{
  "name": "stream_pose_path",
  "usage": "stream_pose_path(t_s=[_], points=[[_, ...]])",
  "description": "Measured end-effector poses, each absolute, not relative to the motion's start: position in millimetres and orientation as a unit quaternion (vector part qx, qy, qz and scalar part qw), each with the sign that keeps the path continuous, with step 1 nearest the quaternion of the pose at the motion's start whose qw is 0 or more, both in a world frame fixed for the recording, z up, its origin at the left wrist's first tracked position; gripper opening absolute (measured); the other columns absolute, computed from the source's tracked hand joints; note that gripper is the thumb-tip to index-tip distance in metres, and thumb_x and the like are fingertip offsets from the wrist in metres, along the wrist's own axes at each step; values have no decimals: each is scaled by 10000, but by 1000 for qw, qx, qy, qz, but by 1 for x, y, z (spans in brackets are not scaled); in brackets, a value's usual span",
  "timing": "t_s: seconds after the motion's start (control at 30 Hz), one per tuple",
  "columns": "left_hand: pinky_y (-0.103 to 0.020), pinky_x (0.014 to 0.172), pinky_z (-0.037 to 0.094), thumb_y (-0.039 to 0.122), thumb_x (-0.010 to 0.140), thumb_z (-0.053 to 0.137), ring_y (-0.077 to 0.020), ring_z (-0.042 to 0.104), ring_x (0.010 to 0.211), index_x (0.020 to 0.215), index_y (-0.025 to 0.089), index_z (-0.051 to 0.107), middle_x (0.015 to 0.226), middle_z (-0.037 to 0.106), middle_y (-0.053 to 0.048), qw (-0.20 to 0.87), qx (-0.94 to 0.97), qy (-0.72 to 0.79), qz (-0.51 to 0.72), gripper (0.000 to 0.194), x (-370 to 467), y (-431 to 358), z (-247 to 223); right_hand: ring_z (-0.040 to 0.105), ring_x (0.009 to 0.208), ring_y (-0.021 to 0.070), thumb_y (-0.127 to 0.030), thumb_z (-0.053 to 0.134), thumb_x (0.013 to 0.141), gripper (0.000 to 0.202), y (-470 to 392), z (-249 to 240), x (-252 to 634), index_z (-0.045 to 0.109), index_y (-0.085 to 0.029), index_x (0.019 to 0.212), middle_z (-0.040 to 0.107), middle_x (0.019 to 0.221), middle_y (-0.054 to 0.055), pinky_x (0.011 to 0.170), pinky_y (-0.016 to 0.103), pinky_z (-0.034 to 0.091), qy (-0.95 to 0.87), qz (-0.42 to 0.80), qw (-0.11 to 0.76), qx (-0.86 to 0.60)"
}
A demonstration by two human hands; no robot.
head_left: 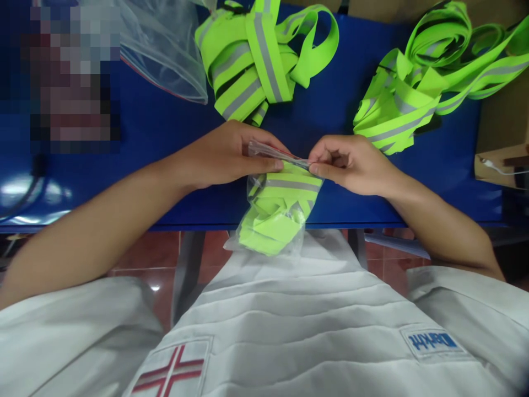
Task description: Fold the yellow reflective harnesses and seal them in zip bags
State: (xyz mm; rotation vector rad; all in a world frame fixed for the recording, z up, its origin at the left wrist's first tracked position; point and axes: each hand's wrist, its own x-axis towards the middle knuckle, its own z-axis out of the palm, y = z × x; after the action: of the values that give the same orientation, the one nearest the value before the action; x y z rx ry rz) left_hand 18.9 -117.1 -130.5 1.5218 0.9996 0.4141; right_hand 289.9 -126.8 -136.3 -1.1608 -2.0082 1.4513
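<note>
A clear zip bag (270, 220) with a folded yellow-green reflective strap (289, 190) inside hangs over the front edge of the blue table. My left hand (225, 154) pinches the bag's top edge between thumb and fingers, left of its middle. At the right end of that edge, my right hand (351, 162) holds the bag between thumb and curled forefinger. The bag's mouth looks pressed together, with a thin red line along it.
Beyond my hands lies a bundle of reflective straps (248, 60); a second bundle (400, 105) is at the right. Clear bags (165, 49) lie at the upper left. A cardboard box (502, 138) stands at the right edge of the blue table (165, 127).
</note>
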Motion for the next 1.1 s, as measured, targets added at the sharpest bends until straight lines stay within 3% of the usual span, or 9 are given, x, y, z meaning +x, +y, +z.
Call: stream_pose_path(t_s=[0.27,0.37,0.6,1.1], points=[[-218,767,574,364,863,794,-174,741,881,1032,183,843,891,795,-12,601,622,458,206,252,23,-123,-123,618,706,115,-470,839,883,305,-117,-122,306,741,-211,1013,732,884,0,606,232,499,-697,588,122,-393],[-219,755,551,357,845,815,-157,720,837,1003,184,840,861,778,3,603,612,465,215,236,21,-122,-124,611,645,100,-446,841,895,291,-112,-121,314,747,-186,986,717,823,-1,578,226,490,-689,604,96,-390],[-223,622,476,420,777,898,-144,659,737,1000,216,829,840,769,9,635,598,442,210,310,14,-117,-129,559,539,70,-399,886,874,283,-111,-124,310,728,-167,906,650,682,-32,478,199,435,-647,638,134,-396],[-217,692,494,391,827,907,-117,661,803,1049,219,820,902,805,48,673,575,417,207,294,12,-114,-127,516,492,56,-307,856,894,245,-113,-129,309,673,-183,788,593,612,-62,445,195,386,-689,586,208,-372]])
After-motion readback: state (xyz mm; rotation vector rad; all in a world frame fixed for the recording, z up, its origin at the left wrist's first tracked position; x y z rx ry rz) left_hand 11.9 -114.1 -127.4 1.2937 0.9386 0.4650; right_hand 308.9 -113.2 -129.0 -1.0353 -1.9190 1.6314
